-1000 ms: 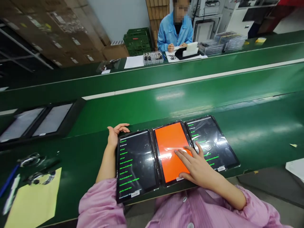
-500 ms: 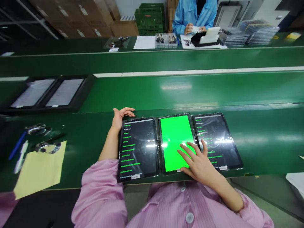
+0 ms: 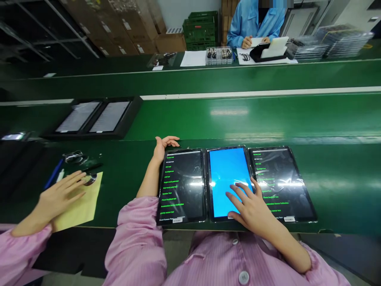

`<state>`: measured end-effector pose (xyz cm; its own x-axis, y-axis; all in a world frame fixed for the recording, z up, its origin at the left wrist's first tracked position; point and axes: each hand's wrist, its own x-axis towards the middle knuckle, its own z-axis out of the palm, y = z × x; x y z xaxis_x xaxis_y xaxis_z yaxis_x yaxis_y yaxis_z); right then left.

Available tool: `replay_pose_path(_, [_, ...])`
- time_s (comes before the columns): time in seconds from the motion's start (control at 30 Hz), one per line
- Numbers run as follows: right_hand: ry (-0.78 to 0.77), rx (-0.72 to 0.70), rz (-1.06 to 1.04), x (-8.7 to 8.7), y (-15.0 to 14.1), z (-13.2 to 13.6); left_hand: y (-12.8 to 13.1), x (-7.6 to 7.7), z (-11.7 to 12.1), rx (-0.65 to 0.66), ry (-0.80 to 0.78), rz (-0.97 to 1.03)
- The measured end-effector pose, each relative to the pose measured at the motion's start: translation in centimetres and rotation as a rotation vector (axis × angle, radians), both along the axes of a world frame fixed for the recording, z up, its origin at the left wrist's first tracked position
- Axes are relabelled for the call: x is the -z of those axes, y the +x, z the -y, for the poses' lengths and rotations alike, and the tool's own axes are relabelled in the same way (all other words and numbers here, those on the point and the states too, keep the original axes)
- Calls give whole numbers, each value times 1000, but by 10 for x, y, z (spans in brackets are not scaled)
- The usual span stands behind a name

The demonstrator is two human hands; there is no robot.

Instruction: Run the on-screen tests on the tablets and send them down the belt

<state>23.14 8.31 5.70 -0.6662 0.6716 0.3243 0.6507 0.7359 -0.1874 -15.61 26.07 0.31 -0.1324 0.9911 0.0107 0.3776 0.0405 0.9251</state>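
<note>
Three tablets lie side by side along the bench's near edge. The left tablet [image 3: 182, 186] and the right tablet [image 3: 284, 182] show green and white text lists on black. A plain blue screen fills the middle tablet [image 3: 228, 171]. Over its lower right part, my right hand [image 3: 248, 202] is spread, fingers apart; whether the fingertips touch the glass I cannot tell. My left hand [image 3: 164, 147] rests beyond the top left corner of the left tablet, fingers loosely stretched and holding nothing, with the forearm along that tablet's left side.
At left, a co-worker's hand [image 3: 61, 196] reaches over a yellow sheet [image 3: 89, 206], near a blue pen [image 3: 53, 174]. A black tray [image 3: 131, 115] holds two flat panels. Across the bench, a person in a blue jacket [image 3: 242, 24] sits behind a parts box [image 3: 219, 55].
The middle tablet's screen has turned from green to blue. A co-worker's hand has come in over the yellow sheet. The view has shifted left; my hands keep their places by the tablets.
</note>
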Motion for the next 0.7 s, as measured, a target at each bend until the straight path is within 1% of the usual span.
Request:
replay_pose_path(0.13, [-53,5,-43,2,0,1,1,-1,-2,-17,-47,-38])
replay_pose_path(0.2, [-151,-1,-110,-2,1,3,3,-3,-2,-11,-58,-46])
replay_pose_path(0.23, [-241,-8,-173,-5,2,4,3,-4,-2,-7,-60,-46])
replay_pose_path(0.27, [-368,-16,-270,-8,2,5,3,-4,-1,-2,-57,-44])
replay_pose_path(0.3, [-530,-28,-408,-11,3,6,4,-5,0,2,-53,-42])
replay_pose_path(0.33, [-721,-53,-586,-14,3,6,4,-6,1,8,-43,-36])
replay_pose_path(0.43, [-1358,-133,-1193,-18,1,4,2,-6,3,40,16,8])
replay_pose_path(0.47, [-1540,-138,-1360,-18,0,2,0,-6,4,49,38,24])
replay_pose_path(0.5, [-1685,-127,-1491,-18,-1,1,-1,-6,4,56,56,37])
replay_pose_path(0.57, [-1860,-90,-1671,-16,-3,-3,-4,-5,2,74,64,39])
replay_pose_path(0.7, [-2121,-102,-1865,-7,-8,-7,-9,-5,-1,143,40,20])
